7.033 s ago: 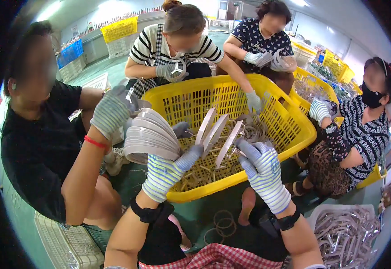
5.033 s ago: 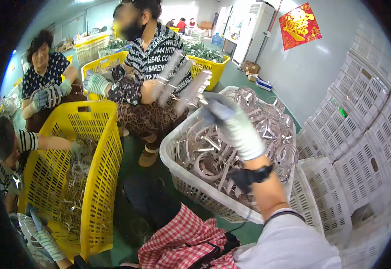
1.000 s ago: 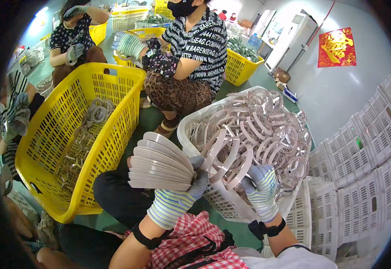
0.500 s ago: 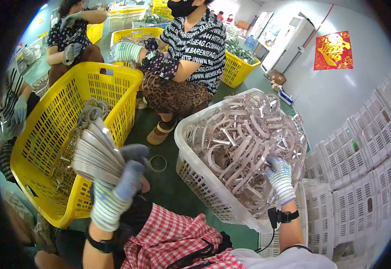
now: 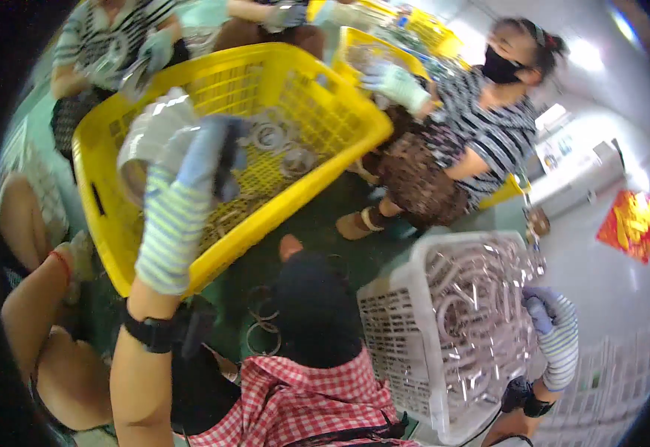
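Observation:
My left hand [image 5: 194, 167], in a striped glove with blue-grey fingers, is closed round a stack of pale flat metal hoops [image 5: 150, 138]. It holds them over the left part of a large yellow basket [image 5: 280, 201], where more hoops [image 5: 273, 138] lie loose. At the right edge of a heaped white basket [image 5: 430, 328] is my right hand [image 5: 556, 328], in a matching glove. Its fingers are curled beside the pile of metal hoops [image 5: 481, 305]; what they hold is hidden and blurred.
Loose rings [image 5: 264, 339] lie on the green floor near my knee. A masked person [image 5: 481, 127] sits beyond the baskets, and other seated people work beyond and left of the yellow basket. Stacked white crates [image 5: 615, 372] stand at the right.
The view has swung left, so the baskets sit further right. My left hand has carried the hoop stack over the yellow basket. My right hand has shifted from the pile's front to its right edge.

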The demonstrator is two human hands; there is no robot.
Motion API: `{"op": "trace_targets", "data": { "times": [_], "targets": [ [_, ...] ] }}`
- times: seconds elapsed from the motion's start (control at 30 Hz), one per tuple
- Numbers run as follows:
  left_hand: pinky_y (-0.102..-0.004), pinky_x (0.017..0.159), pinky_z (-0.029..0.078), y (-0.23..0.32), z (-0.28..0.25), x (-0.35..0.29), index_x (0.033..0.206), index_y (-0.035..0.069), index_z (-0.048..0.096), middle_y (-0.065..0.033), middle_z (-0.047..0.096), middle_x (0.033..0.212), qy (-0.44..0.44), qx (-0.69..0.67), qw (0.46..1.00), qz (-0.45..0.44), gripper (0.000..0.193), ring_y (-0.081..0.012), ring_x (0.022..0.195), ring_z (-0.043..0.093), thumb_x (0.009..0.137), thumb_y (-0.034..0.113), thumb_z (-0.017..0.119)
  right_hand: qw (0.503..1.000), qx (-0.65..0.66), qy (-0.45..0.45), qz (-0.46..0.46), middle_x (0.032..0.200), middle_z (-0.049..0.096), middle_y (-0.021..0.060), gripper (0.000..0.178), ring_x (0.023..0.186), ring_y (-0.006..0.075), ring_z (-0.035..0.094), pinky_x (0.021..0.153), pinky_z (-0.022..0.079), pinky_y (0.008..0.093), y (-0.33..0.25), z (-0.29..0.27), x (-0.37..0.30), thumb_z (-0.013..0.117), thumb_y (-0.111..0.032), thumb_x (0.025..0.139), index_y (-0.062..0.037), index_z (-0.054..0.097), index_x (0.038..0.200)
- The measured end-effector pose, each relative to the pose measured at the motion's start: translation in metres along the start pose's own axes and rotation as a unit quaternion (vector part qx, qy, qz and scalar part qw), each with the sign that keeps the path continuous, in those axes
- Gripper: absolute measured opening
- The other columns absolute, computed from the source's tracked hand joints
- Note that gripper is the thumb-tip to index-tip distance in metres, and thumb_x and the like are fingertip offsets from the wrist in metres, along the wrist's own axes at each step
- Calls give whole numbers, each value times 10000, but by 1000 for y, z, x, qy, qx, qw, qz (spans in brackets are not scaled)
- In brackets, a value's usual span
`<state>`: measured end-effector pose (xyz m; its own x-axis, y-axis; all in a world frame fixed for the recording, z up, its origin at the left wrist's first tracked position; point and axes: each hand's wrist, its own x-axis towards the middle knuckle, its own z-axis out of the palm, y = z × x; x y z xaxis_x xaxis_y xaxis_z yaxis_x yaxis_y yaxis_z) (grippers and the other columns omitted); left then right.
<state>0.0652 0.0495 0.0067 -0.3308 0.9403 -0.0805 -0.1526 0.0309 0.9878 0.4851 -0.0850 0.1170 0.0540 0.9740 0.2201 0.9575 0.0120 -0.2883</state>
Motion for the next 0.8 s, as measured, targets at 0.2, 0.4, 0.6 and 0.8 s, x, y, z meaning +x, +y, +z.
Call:
{"op": "trace_targets", "data": {
  "times": [0.2,0.4,0.6,0.8],
  "targets": [
    [-198,394,360,0,-36,-9,952,57,628,-4,567,643,33,-92,989,108,365,-66,409,451,940,391,482,931,214,-136,-262,840,651,105,251,780,152,608,714,486,280,-176,62,115,559,-132,831,18,647,1011],
    [-180,490,355,11,-67,-9,943,66,655,19,560,690,52,-94,993,44,251,-34,525,458,905,303,583,766,439,-214,-417,905,634,87,416,792,158,608,748,500,296,-317,190,249,486,-328,945,33,577,1132],
    [-177,508,387,7,-84,13,983,27,642,1,578,706,79,-131,988,19,222,-39,538,487,925,222,554,711,511,-477,-68,887,664,72,278,750,189,622,716,518,352,-381,391,343,589,-280,883,-46,611,1030],
    [-211,467,417,-9,-110,25,1043,5,602,-43,582,679,171,-53,981,68,409,-106,515,537,918,390,550,784,60,-607,-117,892,678,140,220,771,232,650,672,528,338,-381,525,295,575,-216,822,-61,672,943]
  ]
}}
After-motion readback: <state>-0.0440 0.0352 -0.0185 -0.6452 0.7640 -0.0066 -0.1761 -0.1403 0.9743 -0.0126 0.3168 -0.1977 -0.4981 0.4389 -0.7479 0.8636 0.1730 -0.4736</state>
